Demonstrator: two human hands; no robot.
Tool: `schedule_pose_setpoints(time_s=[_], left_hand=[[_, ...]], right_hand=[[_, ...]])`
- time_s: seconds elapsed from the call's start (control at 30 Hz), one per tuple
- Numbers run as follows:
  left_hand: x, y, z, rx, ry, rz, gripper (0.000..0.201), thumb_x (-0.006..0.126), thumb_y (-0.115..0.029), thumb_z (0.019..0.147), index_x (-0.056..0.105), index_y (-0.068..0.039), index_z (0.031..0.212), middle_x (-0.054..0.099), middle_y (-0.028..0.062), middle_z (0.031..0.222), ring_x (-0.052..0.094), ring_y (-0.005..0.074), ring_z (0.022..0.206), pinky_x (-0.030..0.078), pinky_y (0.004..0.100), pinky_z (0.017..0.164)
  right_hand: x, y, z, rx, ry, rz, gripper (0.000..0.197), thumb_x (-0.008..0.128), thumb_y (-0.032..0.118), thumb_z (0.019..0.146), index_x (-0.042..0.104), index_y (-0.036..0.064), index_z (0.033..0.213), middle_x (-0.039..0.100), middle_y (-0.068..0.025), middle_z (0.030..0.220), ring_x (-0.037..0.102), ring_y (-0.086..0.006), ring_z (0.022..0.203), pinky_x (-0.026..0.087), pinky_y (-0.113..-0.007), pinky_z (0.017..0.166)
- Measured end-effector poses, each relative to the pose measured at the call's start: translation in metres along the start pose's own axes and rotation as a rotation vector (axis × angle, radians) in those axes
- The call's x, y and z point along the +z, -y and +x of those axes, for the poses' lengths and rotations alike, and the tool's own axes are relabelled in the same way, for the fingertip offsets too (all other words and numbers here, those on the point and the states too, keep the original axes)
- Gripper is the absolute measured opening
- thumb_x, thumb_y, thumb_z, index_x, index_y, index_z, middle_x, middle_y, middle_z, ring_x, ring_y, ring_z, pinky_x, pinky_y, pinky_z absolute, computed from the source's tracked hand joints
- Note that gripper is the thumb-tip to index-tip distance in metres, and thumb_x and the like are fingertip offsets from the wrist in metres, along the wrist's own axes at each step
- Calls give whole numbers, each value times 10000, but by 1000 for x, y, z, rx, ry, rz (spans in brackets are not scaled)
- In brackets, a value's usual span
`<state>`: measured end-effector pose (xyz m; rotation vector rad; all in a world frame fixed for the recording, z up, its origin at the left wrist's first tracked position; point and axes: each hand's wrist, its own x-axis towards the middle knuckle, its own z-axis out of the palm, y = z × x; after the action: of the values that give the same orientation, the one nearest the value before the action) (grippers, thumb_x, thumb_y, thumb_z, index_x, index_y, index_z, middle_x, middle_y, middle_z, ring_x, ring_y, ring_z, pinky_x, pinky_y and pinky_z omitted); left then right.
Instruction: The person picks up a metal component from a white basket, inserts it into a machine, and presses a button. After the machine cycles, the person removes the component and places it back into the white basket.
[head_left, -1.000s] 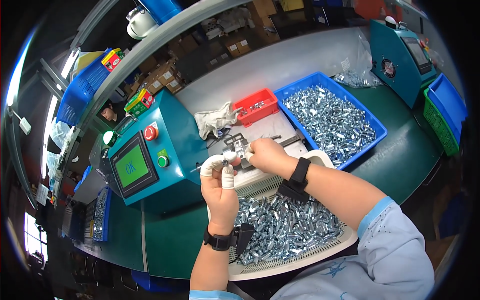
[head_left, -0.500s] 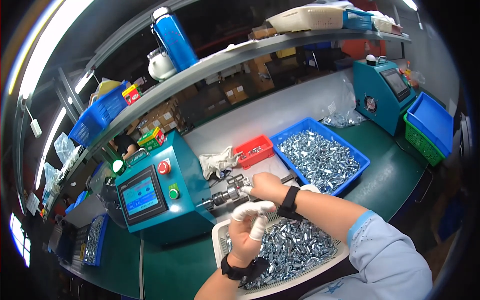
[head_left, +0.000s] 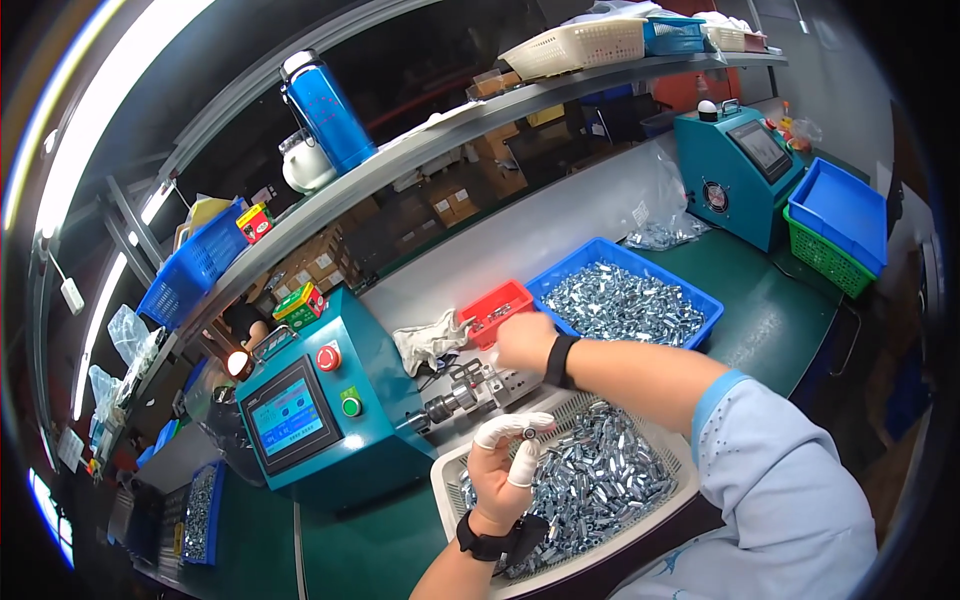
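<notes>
My left hand (head_left: 500,465), white covers on thumb and finger, is raised over the cream basket (head_left: 450,500). It pinches a small metal sleeve (head_left: 530,434), its round hole facing up toward me. The heap of similar shiny metal sleeves (head_left: 590,490) fills the basket. My right hand (head_left: 525,342) is at the right end of the steel clamping fixture (head_left: 470,390), near the red bin (head_left: 497,300). Motion smears its fingers, so I cannot make out their grip. The fixture joins the spindle of a teal machine (head_left: 350,385) with a lit screen.
A blue tray (head_left: 712,318) of metal parts stands behind my right forearm. White cloth gloves (head_left: 428,342) lie beside the machine. Overhead runs a shelf (head_left: 420,135) with a blue flask (head_left: 330,112). A second teal machine (head_left: 735,180) and stacked crates (head_left: 835,230) stand at right.
My right hand has lifted off the fixture toward the red bin. My left hand keeps its pinch, the sleeve's hole now showing. The machine's lamp went from green to orange; the view shifted slightly.
</notes>
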<state>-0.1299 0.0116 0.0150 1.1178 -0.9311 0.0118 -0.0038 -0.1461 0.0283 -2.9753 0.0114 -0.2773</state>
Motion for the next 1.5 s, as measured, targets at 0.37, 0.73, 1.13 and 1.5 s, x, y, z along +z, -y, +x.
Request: schedule_pose_setpoints(time_s=[0.37,0.73,1.13,1.5], left_hand=[[0,4,3,38,-16,40,191,542,-54,851,465,-30,1024,611,142,977,599,204,863,447,280,731],[8,12,0,-9,-130,180,165,538,-56,856,475,-30,1007,611,123,946,597,187,801,456,268,690],[-12,11,15,156,-498,430,219,551,-92,864,445,-29,1045,563,80,914,553,153,796,448,265,706],[-17,13,11,210,-407,513,262,550,-107,880,419,-20,1089,556,124,974,568,160,829,465,278,756]], right_hand=[[-11,-101,-2,287,50,-169,271,512,280,793,688,96,888,660,-113,926,640,-243,870,508,-355,699],[6,30,-34,-16,151,1209,350,550,312,844,622,-18,752,622,-118,633,586,-183,452,486,-308,499],[-43,20,-77,-427,192,1812,202,617,203,828,618,2,848,605,-29,800,551,-83,708,455,-219,647],[-34,30,-89,-424,178,1796,88,627,67,810,584,15,867,577,-18,870,544,-83,798,457,-233,728]])
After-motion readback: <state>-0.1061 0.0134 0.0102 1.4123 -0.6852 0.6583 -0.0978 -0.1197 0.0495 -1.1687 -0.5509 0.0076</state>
